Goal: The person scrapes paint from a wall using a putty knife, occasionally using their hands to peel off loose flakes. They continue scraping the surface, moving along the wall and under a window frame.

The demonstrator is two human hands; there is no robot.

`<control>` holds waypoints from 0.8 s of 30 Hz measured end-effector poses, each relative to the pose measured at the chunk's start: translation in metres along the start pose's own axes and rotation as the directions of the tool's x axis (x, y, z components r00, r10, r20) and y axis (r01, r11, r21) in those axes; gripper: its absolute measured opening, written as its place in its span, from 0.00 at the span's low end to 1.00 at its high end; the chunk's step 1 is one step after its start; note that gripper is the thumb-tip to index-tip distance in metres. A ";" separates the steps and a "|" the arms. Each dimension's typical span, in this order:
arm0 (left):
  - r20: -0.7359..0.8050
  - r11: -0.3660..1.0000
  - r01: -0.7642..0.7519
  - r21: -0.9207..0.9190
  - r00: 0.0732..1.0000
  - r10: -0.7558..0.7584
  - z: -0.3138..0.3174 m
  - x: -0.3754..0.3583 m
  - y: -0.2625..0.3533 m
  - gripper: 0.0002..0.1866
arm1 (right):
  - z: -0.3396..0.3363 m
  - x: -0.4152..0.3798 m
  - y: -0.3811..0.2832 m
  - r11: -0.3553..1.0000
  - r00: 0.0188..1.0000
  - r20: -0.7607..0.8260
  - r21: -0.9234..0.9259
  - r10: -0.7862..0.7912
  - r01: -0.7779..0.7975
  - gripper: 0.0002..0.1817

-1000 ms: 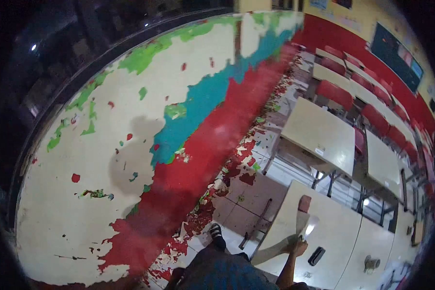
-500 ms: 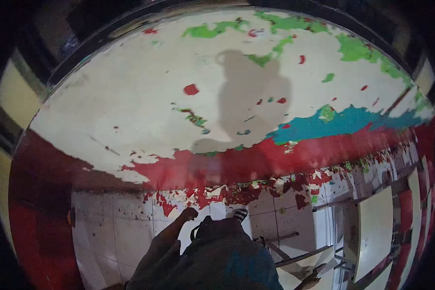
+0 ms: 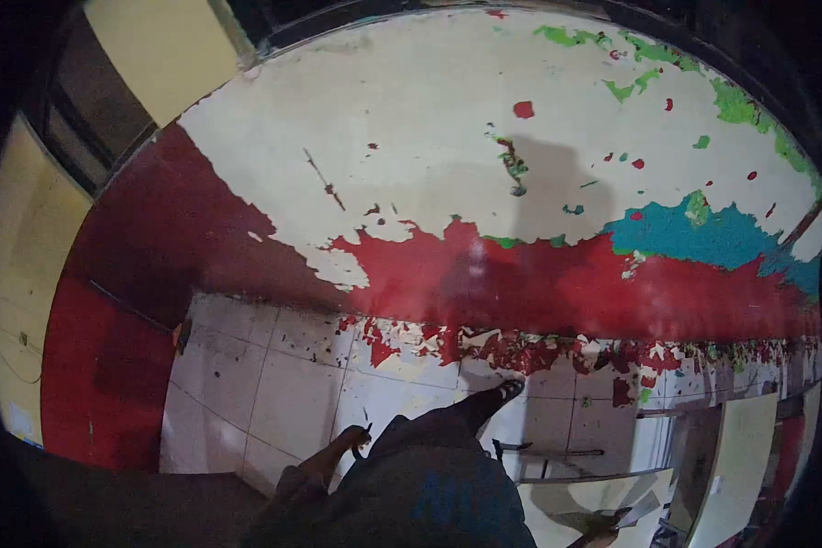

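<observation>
My left hand (image 3: 349, 440) hangs low beside my dark clothing, its fingers closed. A thin dark object (image 3: 368, 427) projects from it, too small and dim to identify. At the lower right, my right hand (image 3: 603, 530) grips a flat greyish blade-like tool (image 3: 644, 509), seen over a pale tabletop. Ahead stands a wall (image 3: 411, 119) with peeling paint: cream above, red below, with green and teal patches. Neither hand touches the wall. Torn paint flakes (image 3: 511, 352) lie along its foot.
White floor tiles (image 3: 292, 384) stretch below the wall. My foot (image 3: 511, 389) stands near the flakes. Pale tabletops (image 3: 740, 466) with metal legs crowd the right side. A dark red side wall (image 3: 110, 365) bounds the left, and a dark frame edges the wall's top.
My view has turned left, shifting the wall and flakes rightward. My left hand appears lower, and the thin object in it now shows. The flat tool in my right hand shows more clearly.
</observation>
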State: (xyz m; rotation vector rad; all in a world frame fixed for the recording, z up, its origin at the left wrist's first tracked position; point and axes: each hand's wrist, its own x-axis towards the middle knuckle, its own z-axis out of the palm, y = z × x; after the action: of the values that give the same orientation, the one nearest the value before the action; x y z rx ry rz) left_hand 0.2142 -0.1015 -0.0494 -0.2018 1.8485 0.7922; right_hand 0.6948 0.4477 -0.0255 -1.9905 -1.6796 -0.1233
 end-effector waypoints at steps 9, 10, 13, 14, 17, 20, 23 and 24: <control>-0.015 0.995 0.054 -0.086 0.998 -0.055 -0.001 -0.052 -0.099 0.10 | -0.034 -0.039 0.015 0.981 0.991 -0.006 0.143 -0.131 0.131 0.24; -0.021 0.995 0.042 -0.092 0.999 -0.044 -0.002 -0.054 -0.098 0.10 | -0.037 -0.044 0.014 0.977 0.990 -0.011 0.161 -0.142 0.142 0.24; -0.052 0.990 -0.002 -0.139 0.999 -0.005 -0.014 -0.055 -0.096 0.10 | -0.047 -0.058 0.017 0.963 0.985 -0.030 0.207 -0.170 0.172 0.24; -0.061 0.988 -0.011 -0.156 0.998 0.002 -0.019 -0.055 -0.097 0.10 | -0.051 -0.063 0.016 0.958 0.983 -0.038 0.222 -0.178 0.182 0.24; -0.084 0.980 -0.030 -0.195 0.996 0.014 -0.047 -0.054 -0.111 0.11 | -0.060 -0.082 0.002 0.940 0.978 -0.057 0.269 -0.200 0.208 0.24; -0.084 0.976 -0.010 -0.220 0.996 -0.008 -0.085 -0.049 -0.141 0.11 | -0.058 -0.111 -0.043 0.923 0.973 -0.070 0.309 -0.218 0.229 0.24; -0.075 0.970 0.041 -0.240 0.995 -0.060 -0.137 -0.041 -0.183 0.11 | -0.049 -0.155 -0.132 0.918 0.974 -0.075 0.324 -0.214 0.227 0.24; -0.071 0.966 0.066 -0.249 0.994 -0.086 -0.156 -0.040 -0.198 0.11 | -0.049 -0.170 -0.162 0.902 0.970 0.016 0.373 -0.242 0.218 0.22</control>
State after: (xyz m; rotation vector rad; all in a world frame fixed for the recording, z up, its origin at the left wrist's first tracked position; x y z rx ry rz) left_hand 0.2076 -0.3564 -0.0651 -0.4675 1.8035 0.9718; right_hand 0.5173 0.2893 0.0033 -1.5288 -1.8185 0.1637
